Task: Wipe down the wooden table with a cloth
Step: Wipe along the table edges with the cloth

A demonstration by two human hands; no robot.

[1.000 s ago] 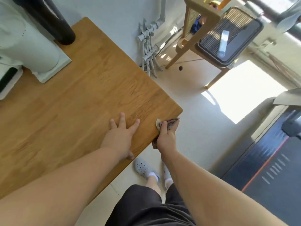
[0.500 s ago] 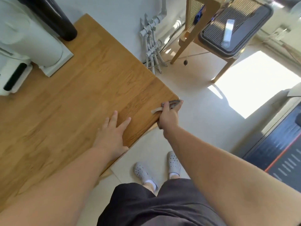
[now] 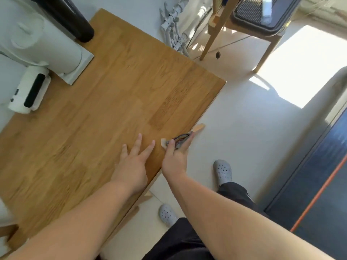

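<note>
The wooden table (image 3: 116,94) fills the left and middle of the head view, its long right edge running diagonally. My right hand (image 3: 175,158) grips a small patterned cloth (image 3: 179,140) and presses it against that right edge, thumb on top of the table. My left hand (image 3: 132,164) lies flat on the tabletop just left of it, fingers spread, holding nothing.
A white machine base (image 3: 37,44) with a black tube (image 3: 65,17) stands at the table's far left, a small white device (image 3: 30,92) beside it. A wooden chair (image 3: 253,19) and wall pipes (image 3: 172,34) stand beyond the table. My feet (image 3: 222,172) are on the pale floor beside a dark mat (image 3: 319,184).
My right hand has slid the cloth back along the table's right edge from the far corner toward me. The left hand stays flat on the tabletop. The camera view has shifted.
</note>
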